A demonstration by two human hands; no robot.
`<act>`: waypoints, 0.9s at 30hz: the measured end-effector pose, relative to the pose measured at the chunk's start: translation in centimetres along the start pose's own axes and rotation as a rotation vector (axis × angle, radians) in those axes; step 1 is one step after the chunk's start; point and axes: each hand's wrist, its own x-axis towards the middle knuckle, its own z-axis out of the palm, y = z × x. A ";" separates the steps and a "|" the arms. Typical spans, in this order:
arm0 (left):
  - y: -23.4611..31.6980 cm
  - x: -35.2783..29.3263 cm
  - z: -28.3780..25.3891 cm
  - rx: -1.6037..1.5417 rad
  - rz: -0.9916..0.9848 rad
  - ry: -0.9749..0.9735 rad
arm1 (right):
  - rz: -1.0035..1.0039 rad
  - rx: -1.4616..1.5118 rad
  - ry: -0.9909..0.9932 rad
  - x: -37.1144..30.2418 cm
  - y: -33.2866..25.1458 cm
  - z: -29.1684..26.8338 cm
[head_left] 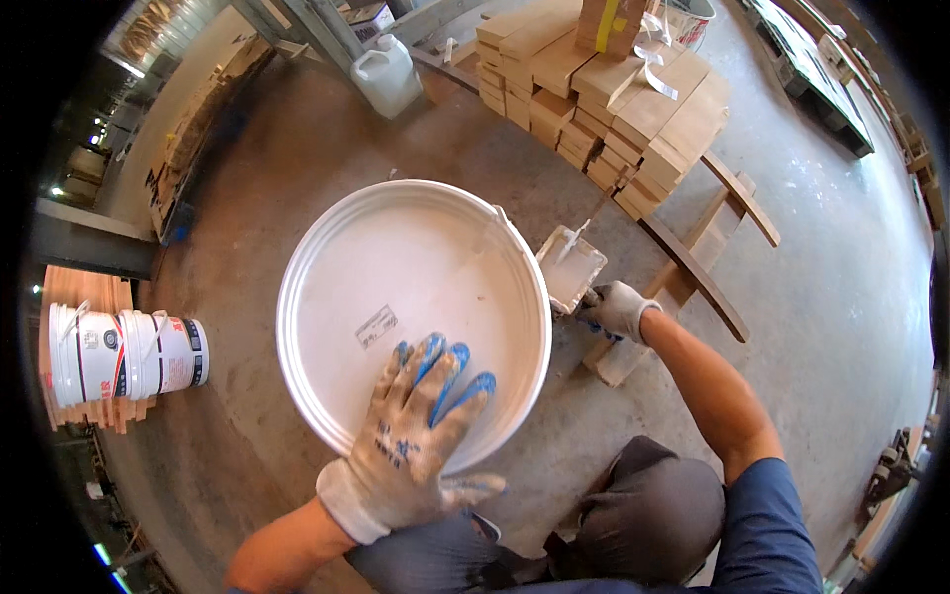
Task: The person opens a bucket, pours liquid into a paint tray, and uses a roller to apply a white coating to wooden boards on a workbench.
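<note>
Fingers (435,371) of the gloved left hand (411,450) lie spread and flat on the white lid (396,287) of a large round bucket (315,391) standing on the concrete floor (297,168) of a workshop, pressing down near its closest rim, while the right hand (618,309), also in a blue-tipped work glove, is curled tight around the edge of a small white tray (571,265) that sits just beside the bucket on the right, a thin stick or brush handle (586,223) resting in it. From the single head view, the person crouches over the bucket, knees (648,515) showing at the bottom. The step in hand looks like steadying or seating the bucket's lid with one palm while the other draws the tray close; the next move would seem to call for an even push around the rim, or a firm grip under it, with the tray kept level so nothing slops out. Behind the tray, stacked wooden blocks (604,99) rest on curved wooden pieces (693,272), with a white plastic jug (386,74) to their left. Well apart on the left, two smaller white buckets (124,354) lie on their sides atop a pile of boards (84,292). Whether the big lid is fully snapped down cannot be told from here.
</note>
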 end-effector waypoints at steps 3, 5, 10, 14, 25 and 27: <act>-0.6 -0.6 0.8 -0.001 0.027 0.004 | -0.100 0.022 0.054 -0.7 0.0 0.3; -0.9 -1.1 1.4 -0.051 0.001 -0.021 | -0.103 0.111 0.084 -2.1 -0.9 0.1; -1.3 -1.1 1.7 -0.107 -0.001 -0.055 | -0.035 0.085 0.157 -7.0 -3.0 -2.4; -1.1 -1.0 1.9 -0.116 -0.006 -0.028 | -0.027 0.163 0.251 -11.9 -3.2 -4.8; 8.0 -0.1 4.1 -0.449 0.181 -0.002 | 0.184 0.664 0.547 -28.7 -4.4 -3.4; 11.6 2.3 7.4 -0.639 -0.247 -0.229 | 0.189 0.685 0.680 -30.6 -2.9 -1.0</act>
